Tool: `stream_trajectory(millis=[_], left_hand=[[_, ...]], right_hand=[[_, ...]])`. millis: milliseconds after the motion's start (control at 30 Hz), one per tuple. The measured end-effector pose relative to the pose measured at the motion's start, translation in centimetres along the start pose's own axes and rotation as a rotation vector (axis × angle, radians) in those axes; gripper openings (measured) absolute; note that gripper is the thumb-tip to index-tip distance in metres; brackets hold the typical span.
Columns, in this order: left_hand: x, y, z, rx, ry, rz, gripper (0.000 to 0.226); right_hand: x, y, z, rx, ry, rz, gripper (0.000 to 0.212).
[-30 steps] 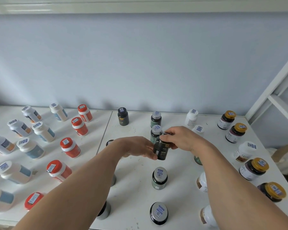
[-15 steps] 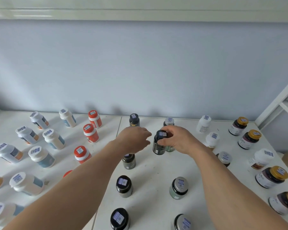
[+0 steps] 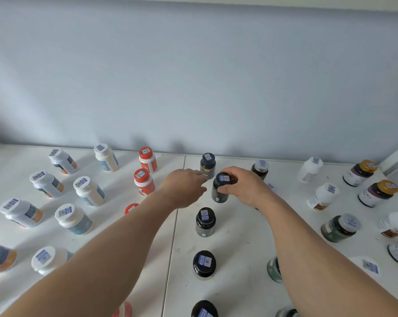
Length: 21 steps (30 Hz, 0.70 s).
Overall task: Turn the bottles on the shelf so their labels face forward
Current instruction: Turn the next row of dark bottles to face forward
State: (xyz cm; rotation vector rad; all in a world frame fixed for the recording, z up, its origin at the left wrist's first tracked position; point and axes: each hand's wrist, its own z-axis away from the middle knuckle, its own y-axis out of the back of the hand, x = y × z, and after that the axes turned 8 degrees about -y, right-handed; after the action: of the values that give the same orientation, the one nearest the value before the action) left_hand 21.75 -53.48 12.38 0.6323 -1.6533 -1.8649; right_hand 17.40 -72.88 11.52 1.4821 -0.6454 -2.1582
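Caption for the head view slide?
Right hand grips a dark bottle on the white shelf; left hand hovers beside.

The white shelf looks smooth and kinda scuffed, the far-left bottles are glossy white plastic, black lids shiny with paper stickers, and the far wall is matt.

bottles ranked close (aisles between), wall behind

White shelf, upright bottles in rows; white-capped, red-capped, dark-capped (barcode stickers on caps)
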Motion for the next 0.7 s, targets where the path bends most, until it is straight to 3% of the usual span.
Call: stream_trajectory(millis=[533,700], left_hand=[[-3.0,-0.8,0.4,-0.032,0.048,0.058,0.042],[-2.6,-0.4,0.9,0.058,0.042,0.105,0.042]], right_hand=[[-1.2,-3.8,-3.0,-0.065,-0.019,0.028,0.043],[-1.3,-3.2,-2.6,-0.101,-0.068,0.063,0.065]])
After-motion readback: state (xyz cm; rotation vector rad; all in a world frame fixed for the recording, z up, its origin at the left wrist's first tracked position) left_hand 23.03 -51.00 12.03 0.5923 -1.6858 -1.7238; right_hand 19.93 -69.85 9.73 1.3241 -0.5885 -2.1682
